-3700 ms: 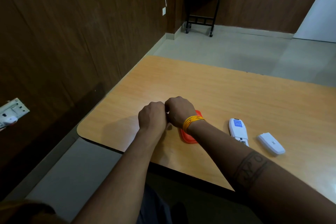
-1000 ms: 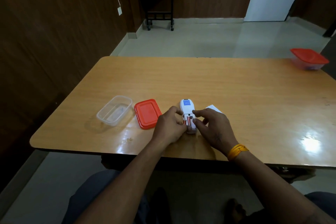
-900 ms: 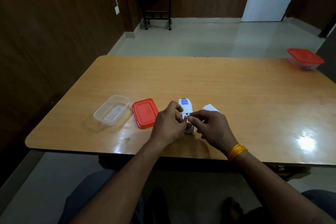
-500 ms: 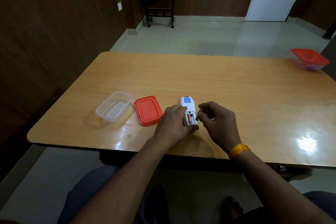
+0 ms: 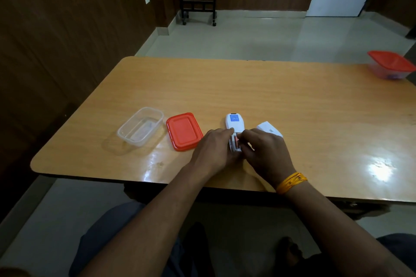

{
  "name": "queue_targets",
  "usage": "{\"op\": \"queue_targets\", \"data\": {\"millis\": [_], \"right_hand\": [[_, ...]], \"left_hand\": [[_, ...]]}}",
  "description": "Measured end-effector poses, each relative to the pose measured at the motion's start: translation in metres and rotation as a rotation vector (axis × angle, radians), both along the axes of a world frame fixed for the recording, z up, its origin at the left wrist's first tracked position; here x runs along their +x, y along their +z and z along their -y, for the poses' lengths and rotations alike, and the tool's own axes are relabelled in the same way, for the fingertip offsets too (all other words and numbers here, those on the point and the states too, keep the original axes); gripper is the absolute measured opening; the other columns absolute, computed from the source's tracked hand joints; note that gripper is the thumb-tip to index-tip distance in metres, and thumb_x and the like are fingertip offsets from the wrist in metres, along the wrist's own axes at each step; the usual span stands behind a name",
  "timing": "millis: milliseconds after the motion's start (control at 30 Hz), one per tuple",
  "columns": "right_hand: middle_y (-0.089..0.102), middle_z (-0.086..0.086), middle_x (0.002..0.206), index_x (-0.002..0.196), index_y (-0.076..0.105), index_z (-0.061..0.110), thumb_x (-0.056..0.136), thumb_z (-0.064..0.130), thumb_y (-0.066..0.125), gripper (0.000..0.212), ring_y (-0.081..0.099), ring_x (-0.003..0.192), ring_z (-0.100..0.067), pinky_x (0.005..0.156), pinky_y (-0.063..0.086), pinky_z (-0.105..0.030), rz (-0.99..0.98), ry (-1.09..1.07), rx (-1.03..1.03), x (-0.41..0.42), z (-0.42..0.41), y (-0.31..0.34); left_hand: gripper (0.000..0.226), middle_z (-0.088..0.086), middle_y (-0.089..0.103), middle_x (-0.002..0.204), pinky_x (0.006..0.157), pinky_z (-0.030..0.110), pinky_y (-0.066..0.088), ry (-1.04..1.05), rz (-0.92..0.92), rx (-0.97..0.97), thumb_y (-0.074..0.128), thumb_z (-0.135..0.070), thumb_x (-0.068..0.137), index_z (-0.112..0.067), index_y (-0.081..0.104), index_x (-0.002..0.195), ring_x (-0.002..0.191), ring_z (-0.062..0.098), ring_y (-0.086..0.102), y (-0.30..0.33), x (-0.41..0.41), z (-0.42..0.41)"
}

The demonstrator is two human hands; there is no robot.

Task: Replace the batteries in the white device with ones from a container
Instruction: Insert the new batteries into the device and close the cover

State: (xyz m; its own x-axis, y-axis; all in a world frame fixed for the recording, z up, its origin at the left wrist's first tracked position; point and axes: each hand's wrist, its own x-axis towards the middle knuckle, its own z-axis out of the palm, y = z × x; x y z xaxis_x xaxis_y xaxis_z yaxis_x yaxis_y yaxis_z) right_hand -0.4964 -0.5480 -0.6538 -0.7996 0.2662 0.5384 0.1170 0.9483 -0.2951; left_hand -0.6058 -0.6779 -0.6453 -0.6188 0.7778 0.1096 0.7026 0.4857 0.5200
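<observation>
i've got the device [image 5: 234,127] lying flat on the table [image 5: 270,96], near the front edge, back side up with its battery bay open toward me. my left hand [image 5: 213,150] curls round its near left side and holds it down. my right hand [image 5: 265,153] has its fingertips bunched at the bay, seemingly pinching a battery [image 5: 236,141]; i see a reddish cell there but can't tell whether it's already seated or whether the fingers really clasp it.

to do this well, i'd keep the left hand firm so the body doesn't skate on the glossy top, set the cell's spring end in first, then press the other end down flat. polarity marks are too small to read from here, so i'd check them before pushing.

the device's long axis runs away from me, tilted slightly left, blue label at the far end. the cover [image 5: 269,131] lies just right of it, partly behind my right hand. the empty tub [image 5: 140,127] and its red lid [image 5: 184,131] sit to the left, well apart from the bay.
</observation>
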Motion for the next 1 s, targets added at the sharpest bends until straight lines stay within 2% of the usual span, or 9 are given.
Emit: {"op": "queue_targets", "data": {"millis": [100,233,467,600,733,867,1000], "right_hand": [[0.070,-0.005,0.074,0.083,0.074,0.011,0.087,0.011,0.075,0.004,0.065,0.063,-0.030,0.054,0.054,-0.043,0.040,0.007,-0.027,0.004,0.001,0.002],[0.071,-0.005,0.076,0.080,0.077,0.011,0.086,0.013,0.078,0.006,0.067,0.067,-0.028,0.058,0.054,-0.040,0.075,-0.003,-0.070,0.006,0.002,0.000],[0.076,-0.002,0.083,0.082,0.083,0.016,0.078,0.015,0.090,0.008,0.070,0.078,-0.019,0.077,0.053,-0.033,0.090,-0.134,-0.484,-0.006,-0.002,0.002],[0.077,0.005,0.076,0.076,0.081,0.018,0.077,0.020,0.090,0.009,0.070,0.076,-0.010,0.072,0.051,-0.026,0.145,-0.227,-0.668,-0.007,-0.001,0.006],[0.077,0.002,0.075,0.073,0.079,0.015,0.075,0.021,0.093,0.015,0.071,0.076,-0.014,0.077,0.060,-0.036,0.204,-0.319,-0.885,-0.015,-0.006,0.009],[0.077,-0.002,0.070,0.068,0.076,0.015,0.073,0.022,0.093,0.019,0.076,0.075,-0.024,0.080,0.064,-0.047,0.218,-0.365,-0.905,-0.022,-0.006,0.009],[0.076,0.000,0.068,0.069,0.075,0.016,0.076,0.027,0.092,0.021,0.075,0.070,-0.021,0.079,0.064,-0.044,0.181,-0.323,-0.871,-0.016,-0.005,0.005]], "left_hand": [[0.077,0.011,0.062,0.148,0.108,0.043,0.049,0.001,0.007,-0.018,0.073,-0.050,0.092,-0.014,0.050,0.156,0.134,0.030,0.058,-0.002,-0.001,-0.001],[0.077,0.011,0.062,0.147,0.105,0.040,0.048,-0.007,-0.033,-0.027,0.070,-0.050,0.093,-0.014,0.049,0.156,0.133,0.030,0.057,-0.003,-0.002,0.000],[0.078,0.012,0.064,0.144,0.105,0.043,0.050,-0.017,-0.038,-0.044,0.073,-0.053,0.090,-0.012,0.054,0.152,0.131,0.032,0.058,-0.006,-0.003,0.000],[0.082,0.011,0.064,0.146,0.104,0.042,0.051,-0.002,-0.046,-0.049,0.072,-0.057,0.089,-0.013,0.051,0.155,0.131,0.030,0.058,-0.010,-0.003,-0.001],[0.084,0.011,0.064,0.144,0.103,0.040,0.051,0.006,-0.061,-0.063,0.071,-0.060,0.089,-0.012,0.051,0.155,0.129,0.030,0.059,-0.011,-0.003,-0.003],[0.084,0.011,0.063,0.146,0.103,0.040,0.048,0.008,-0.064,-0.080,0.069,-0.061,0.090,-0.012,0.050,0.155,0.130,0.031,0.058,-0.011,-0.002,-0.004],[0.083,0.012,0.063,0.143,0.101,0.041,0.050,0.008,-0.074,-0.100,0.070,-0.059,0.090,-0.011,0.049,0.154,0.128,0.032,0.058,-0.007,0.001,-0.004]]}}
